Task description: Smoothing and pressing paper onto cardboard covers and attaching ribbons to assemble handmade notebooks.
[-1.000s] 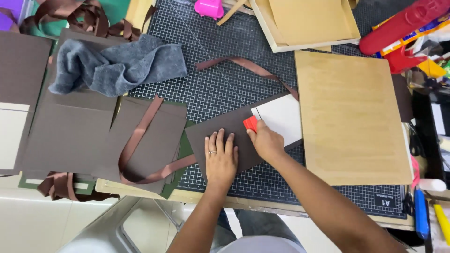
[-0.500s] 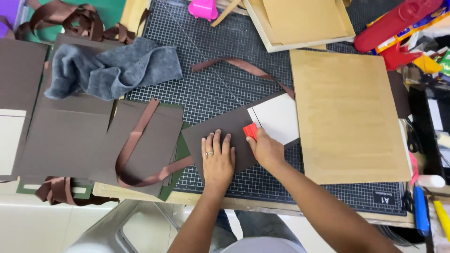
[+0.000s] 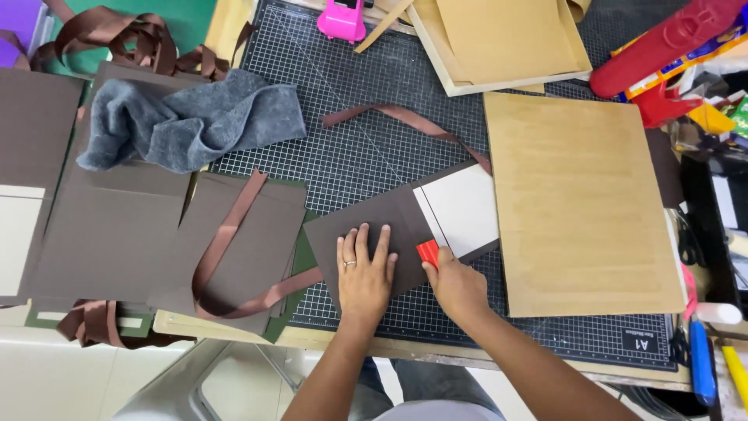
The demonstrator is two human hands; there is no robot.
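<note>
A dark brown card sheet [image 3: 366,218] with a white panel [image 3: 463,210] at its right end lies on the gridded cutting mat [image 3: 374,117]. My left hand [image 3: 364,269], ring on one finger, presses flat on the brown sheet with fingers spread. My right hand [image 3: 458,288] grips a small red flat tool [image 3: 428,252] and holds it against the sheet near the edge of the white panel. A brown ribbon [image 3: 405,118] arcs on the mat behind the sheet.
More brown card pieces [image 3: 117,226] and a looped brown ribbon [image 3: 226,242] lie to the left, with a grey cloth [image 3: 187,121] on them. A tan board [image 3: 580,203] sits right of the sheet. A pink object [image 3: 341,19], a red tube [image 3: 662,39] and pens [image 3: 701,366] line the edges.
My right hand with the red tool has slid down the sheet toward me along the white panel's edge. My left hand stays pressed on the brown sheet.
</note>
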